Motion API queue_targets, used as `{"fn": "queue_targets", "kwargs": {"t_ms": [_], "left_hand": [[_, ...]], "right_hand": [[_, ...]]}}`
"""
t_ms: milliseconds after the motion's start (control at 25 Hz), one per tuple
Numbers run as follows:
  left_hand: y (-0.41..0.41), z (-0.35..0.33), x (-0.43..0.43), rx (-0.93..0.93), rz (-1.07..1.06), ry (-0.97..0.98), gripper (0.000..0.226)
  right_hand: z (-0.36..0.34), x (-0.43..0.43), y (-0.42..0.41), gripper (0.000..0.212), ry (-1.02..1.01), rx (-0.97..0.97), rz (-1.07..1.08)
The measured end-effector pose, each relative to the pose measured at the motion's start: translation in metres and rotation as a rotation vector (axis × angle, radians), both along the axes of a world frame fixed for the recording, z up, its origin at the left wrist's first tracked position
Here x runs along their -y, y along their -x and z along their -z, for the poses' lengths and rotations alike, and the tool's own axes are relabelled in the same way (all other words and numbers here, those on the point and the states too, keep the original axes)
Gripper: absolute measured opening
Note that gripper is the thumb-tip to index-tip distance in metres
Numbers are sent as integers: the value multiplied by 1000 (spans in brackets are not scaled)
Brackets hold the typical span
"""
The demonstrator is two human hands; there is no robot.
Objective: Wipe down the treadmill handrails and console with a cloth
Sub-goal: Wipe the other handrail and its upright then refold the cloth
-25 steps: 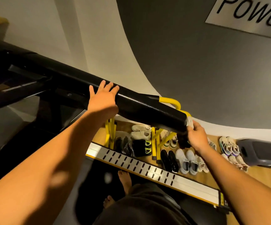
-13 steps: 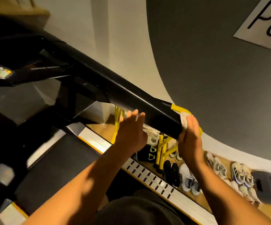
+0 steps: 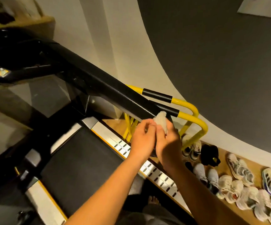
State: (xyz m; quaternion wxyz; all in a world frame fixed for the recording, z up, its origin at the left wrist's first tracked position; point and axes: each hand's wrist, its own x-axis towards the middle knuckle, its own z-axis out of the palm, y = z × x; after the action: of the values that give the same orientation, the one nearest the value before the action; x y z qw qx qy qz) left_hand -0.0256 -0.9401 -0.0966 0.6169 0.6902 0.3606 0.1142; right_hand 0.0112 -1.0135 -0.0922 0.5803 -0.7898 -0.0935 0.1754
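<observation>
A thick black treadmill handrail runs from the console area at upper left down to its free end at the centre. A small whitish cloth lies against that end. My right hand grips the cloth from below. My left hand sits right beside it, fingers curled and touching the cloth's left edge; whether it holds the cloth is unclear. Both hands are below the rail's end.
Yellow tube handles with black grips stick out past the rail's end. The black running belt and silver side rail lie below. Several pairs of shoes lie on the wooden floor by the wall. My bare foot stands on the deck.
My left hand has left the top of the handrail and come down to meet my right hand at the rail's end. The view has swung left and down.
</observation>
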Motion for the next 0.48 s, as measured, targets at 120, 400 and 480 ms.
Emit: {"fn": "queue_targets", "kwargs": {"t_ms": [120,400,480], "left_hand": [[2,-34,-4,170,-48,41,18],[30,-23,6,41,28,298,18],[40,-16,2,39,-66,375,24]], "right_hand": [[-17,13,-28,48,-150,-39,-247],[-13,61,-34,73,94,-13,-630],[-16,62,-31,73,142,-32,-731]]}}
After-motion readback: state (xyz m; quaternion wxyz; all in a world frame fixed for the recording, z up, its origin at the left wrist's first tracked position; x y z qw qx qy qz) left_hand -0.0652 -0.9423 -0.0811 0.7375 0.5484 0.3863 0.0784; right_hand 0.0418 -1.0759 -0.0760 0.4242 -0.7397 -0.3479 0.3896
